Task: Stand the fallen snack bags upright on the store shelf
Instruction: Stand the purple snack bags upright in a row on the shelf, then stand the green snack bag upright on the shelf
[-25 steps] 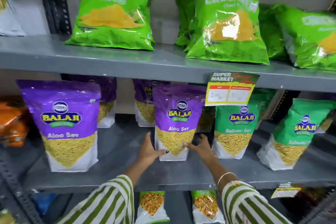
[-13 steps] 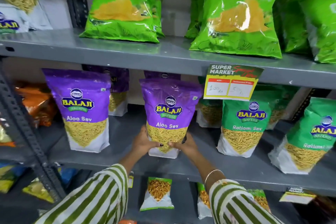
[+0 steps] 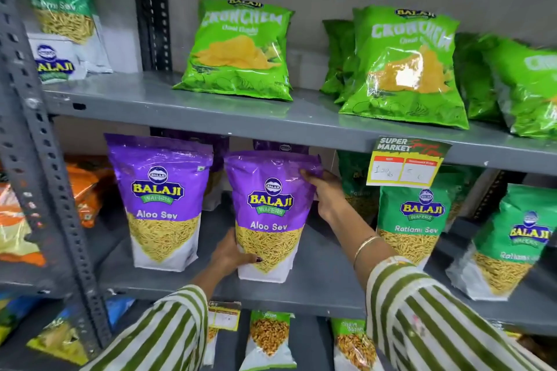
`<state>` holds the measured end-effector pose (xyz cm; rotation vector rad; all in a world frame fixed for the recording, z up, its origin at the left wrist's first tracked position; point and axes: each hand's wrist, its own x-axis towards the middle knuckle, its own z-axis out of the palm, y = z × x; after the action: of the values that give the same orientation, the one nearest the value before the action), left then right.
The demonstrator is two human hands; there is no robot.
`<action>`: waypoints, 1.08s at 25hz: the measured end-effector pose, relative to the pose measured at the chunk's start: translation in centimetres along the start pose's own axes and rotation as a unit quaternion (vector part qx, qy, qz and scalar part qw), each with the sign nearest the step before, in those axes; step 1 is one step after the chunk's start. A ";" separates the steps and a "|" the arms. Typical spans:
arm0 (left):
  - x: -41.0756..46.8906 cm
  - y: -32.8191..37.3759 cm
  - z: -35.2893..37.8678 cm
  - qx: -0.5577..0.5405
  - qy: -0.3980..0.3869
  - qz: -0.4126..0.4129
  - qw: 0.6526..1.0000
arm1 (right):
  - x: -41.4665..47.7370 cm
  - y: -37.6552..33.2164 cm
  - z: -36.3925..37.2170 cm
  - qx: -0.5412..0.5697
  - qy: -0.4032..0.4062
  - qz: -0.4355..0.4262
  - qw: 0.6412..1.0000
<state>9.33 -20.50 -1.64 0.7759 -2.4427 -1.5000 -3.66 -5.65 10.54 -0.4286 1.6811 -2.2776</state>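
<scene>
A purple Aloo Sev bag (image 3: pixel 271 196) stands upright in the middle of the grey middle shelf (image 3: pixel 325 283). My left hand (image 3: pixel 232 253) grips its lower left corner. My right hand (image 3: pixel 324 193) holds its upper right edge, fingers curled round the top. A second purple Aloo Sev bag (image 3: pixel 162 199) stands upright to its left. Two green Ratlami Sev bags (image 3: pixel 413 220) (image 3: pixel 509 241) stand to the right; the far right one leans.
Green Crunchem chip bags (image 3: pixel 241 51) (image 3: pixel 407 66) lean back on the upper shelf. A price tag (image 3: pixel 407 164) hangs from that shelf's edge. Orange bags (image 3: pixel 87 187) sit behind a perforated steel upright (image 3: pixel 54 190) at left. Smaller packets (image 3: pixel 268 337) stand on the shelf below.
My right hand has risen from the bag's bottom to its upper right edge. My left hand stays at the lower left corner. The view has shifted left and closer.
</scene>
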 end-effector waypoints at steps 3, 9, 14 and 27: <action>0.2 -0.1 0.0 0.003 -0.003 0.003 1.000 | -0.3 -0.4 0.2 -0.010 0.032 -0.018 0.999; -0.1 -0.7 0.3 -0.029 -0.038 -0.009 0.999 | -2.9 5.4 -2.5 -0.104 -0.059 0.113 0.986; 0.4 -1.7 1.1 -0.056 -0.009 0.000 0.998 | -5.0 11.5 -3.1 -0.192 -0.079 0.166 0.964; -3.5 -2.6 4.6 0.232 0.270 0.260 0.898 | -6.5 10.6 -9.3 -0.282 0.240 0.061 0.927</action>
<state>11.31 -16.06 -5.74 0.4541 -2.3016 -0.4338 -0.91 1.95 -2.62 0.1525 2.5320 -1.8684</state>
